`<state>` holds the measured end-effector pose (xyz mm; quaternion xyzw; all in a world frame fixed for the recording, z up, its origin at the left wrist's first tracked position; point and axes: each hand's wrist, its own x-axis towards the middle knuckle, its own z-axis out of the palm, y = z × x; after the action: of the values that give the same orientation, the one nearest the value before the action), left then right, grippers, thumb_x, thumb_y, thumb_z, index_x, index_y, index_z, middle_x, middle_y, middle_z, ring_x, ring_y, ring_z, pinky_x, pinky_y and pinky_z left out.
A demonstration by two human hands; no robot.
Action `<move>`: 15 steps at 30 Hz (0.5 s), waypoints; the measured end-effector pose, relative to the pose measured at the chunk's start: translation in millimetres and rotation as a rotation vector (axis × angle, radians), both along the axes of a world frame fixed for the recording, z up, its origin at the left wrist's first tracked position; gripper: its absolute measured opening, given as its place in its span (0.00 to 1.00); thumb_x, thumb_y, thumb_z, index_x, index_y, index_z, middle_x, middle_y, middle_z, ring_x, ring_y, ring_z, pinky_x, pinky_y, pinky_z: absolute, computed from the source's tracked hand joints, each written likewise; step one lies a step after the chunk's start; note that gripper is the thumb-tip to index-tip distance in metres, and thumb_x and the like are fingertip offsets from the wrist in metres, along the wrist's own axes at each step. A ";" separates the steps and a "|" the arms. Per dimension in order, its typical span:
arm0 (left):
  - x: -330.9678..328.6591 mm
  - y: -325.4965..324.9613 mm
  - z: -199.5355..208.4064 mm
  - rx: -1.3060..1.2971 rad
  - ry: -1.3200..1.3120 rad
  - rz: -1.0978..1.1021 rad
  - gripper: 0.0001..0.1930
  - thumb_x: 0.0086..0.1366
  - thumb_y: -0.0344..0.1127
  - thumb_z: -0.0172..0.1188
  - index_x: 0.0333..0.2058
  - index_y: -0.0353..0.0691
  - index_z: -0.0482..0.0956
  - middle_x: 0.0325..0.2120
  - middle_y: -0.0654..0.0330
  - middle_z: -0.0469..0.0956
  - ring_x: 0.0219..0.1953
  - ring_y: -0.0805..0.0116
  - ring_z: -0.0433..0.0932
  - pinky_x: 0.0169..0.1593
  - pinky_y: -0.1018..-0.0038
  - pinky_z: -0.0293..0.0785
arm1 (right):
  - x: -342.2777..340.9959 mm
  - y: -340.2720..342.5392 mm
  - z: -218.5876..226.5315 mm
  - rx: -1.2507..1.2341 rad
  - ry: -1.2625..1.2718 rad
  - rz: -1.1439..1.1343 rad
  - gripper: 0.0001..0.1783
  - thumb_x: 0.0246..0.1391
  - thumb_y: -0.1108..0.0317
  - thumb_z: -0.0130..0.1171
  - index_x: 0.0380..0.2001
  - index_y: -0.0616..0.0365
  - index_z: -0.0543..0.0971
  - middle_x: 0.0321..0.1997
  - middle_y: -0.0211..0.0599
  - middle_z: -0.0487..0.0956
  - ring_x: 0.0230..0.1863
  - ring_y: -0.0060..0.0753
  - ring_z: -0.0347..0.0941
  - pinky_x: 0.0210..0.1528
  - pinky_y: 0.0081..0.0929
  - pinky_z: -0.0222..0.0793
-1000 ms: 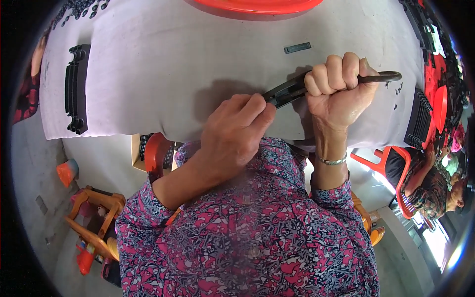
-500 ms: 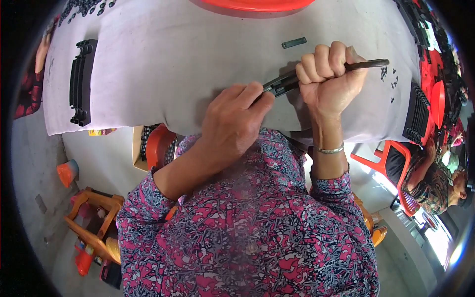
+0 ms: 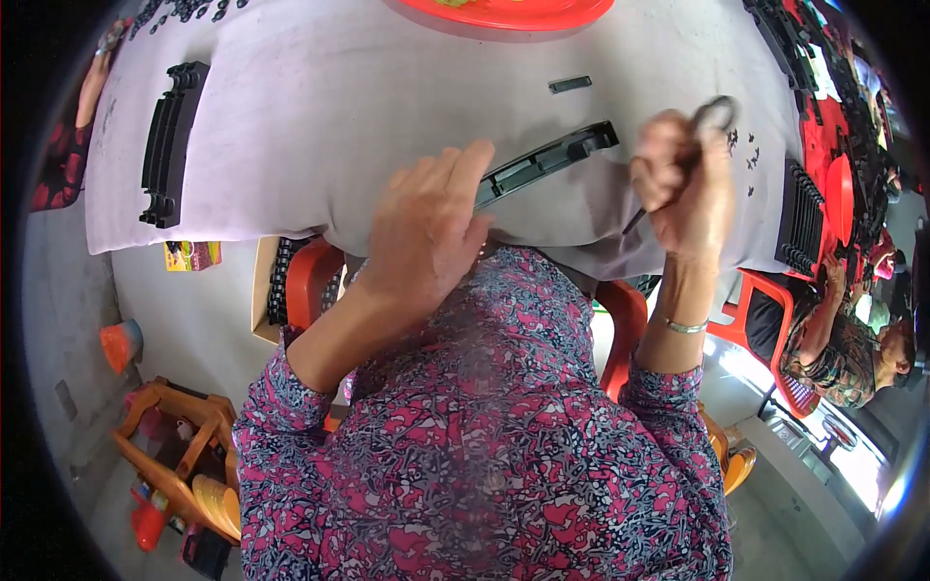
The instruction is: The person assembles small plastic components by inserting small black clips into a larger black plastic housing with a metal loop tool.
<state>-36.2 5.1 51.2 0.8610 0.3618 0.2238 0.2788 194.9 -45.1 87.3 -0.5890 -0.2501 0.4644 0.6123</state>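
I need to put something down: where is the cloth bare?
Widest: the pale cloth between the long black part at far left and the left hand. Another: above the right hand, right of the small flat strip. Crowded: top-left corner, with loose black pieces, and right edge, with stacked black parts.

Pc (image 3: 547,161) btwn L hand (image 3: 424,228) & R hand (image 3: 690,198), strip (image 3: 570,84) behind on tbl (image 3: 320,126), tray (image 3: 509,20) farther back.

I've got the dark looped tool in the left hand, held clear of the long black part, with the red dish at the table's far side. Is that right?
Wrong hand: the head view shows the right hand holding the dark looped tool, not the left hand. The rest stands.
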 end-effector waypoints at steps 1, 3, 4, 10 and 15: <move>-1.9 -0.5 -1.1 0.001 -0.003 0.004 0.22 0.50 0.28 0.67 0.46 0.39 0.74 0.37 0.53 0.73 0.39 0.47 0.74 0.42 0.58 0.69 | 1.3 -3.7 -3.8 -0.017 -0.030 0.204 0.33 0.65 0.41 0.43 0.33 0.64 0.81 0.14 0.20 0.61 0.12 0.12 0.48 0.14 0.17 0.41; -5.0 0.0 -3.7 0.054 0.033 -0.024 0.20 0.50 0.27 0.66 0.44 0.39 0.75 0.33 0.55 0.73 0.37 0.50 0.74 0.41 0.60 0.69 | -11.4 -5.5 -8.8 -0.179 -0.213 0.298 0.28 0.62 0.46 0.52 0.36 0.66 0.81 0.16 0.22 0.67 0.15 0.13 0.56 0.17 0.18 0.50; -4.6 0.3 -6.0 0.057 0.028 -0.023 0.20 0.50 0.27 0.66 0.44 0.39 0.75 0.33 0.55 0.73 0.37 0.50 0.74 0.41 0.60 0.69 | -18.4 -4.9 -14.8 -0.177 -0.219 0.297 0.28 0.62 0.46 0.52 0.36 0.66 0.81 0.16 0.22 0.67 0.15 0.13 0.56 0.17 0.18 0.50; -1.7 -3.0 -23.7 0.112 -0.155 0.043 0.16 0.48 0.26 0.66 0.39 0.38 0.78 0.30 0.55 0.71 0.34 0.54 0.74 0.37 0.62 0.70 | -36.9 -1.8 -26.8 -0.191 -0.567 0.432 0.15 0.53 0.62 0.64 0.34 0.65 0.81 0.22 0.23 0.73 0.26 0.15 0.64 0.26 0.20 0.60; -0.9 -3.5 -32.9 0.153 -0.256 0.056 0.17 0.47 0.23 0.65 0.38 0.37 0.78 0.29 0.56 0.70 0.32 0.55 0.72 0.35 0.63 0.70 | -41.3 -2.9 -22.2 -0.349 -0.319 0.309 0.08 0.53 0.66 0.61 0.30 0.61 0.81 0.19 0.18 0.70 0.20 0.09 0.57 0.21 0.17 0.51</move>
<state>-37.1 1.6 18.3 0.8338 0.3289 0.3664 0.2497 153.6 -48.0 65.0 -0.7060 -0.3462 0.4899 0.3765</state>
